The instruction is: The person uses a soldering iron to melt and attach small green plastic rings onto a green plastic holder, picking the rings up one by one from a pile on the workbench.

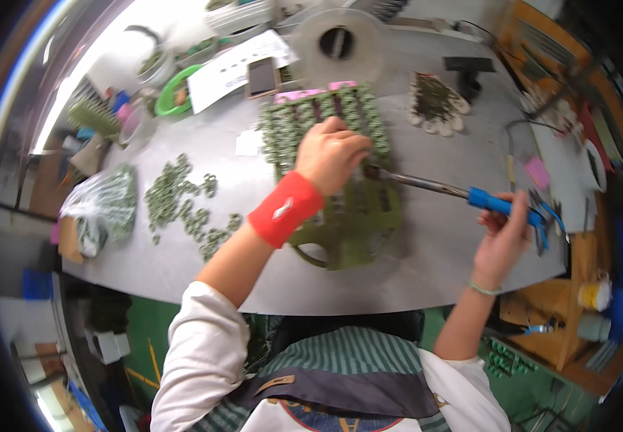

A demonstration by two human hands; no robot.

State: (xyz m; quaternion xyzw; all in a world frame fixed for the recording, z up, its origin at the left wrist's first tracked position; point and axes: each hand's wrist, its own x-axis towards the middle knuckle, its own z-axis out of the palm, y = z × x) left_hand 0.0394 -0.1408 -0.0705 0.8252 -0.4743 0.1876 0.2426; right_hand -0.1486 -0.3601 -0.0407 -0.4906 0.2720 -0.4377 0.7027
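Note:
An olive-green plastic frame [347, 230] lies on the grey table in front of me, with rows of small green clip-like pieces [283, 129] across its far part. My left hand [331, 157], with a red wristband, is closed over the middle of those rows. Its fingertips press together at the frame, and whatever they pinch is too small to make out. From the right, my right hand [502, 241] grips the blue handle of a soldering iron [434, 185]. The iron's metal shaft points left, and its tip is at the frame close to my left fingers.
Loose green pieces [171, 191] are scattered left of the frame, beside a clear plastic bag [110, 205] of similar pieces. A green basin [175, 92], a paper sheet [236, 70] and a phone [262, 78] sit behind. A work glove [434, 104] lies at the back right.

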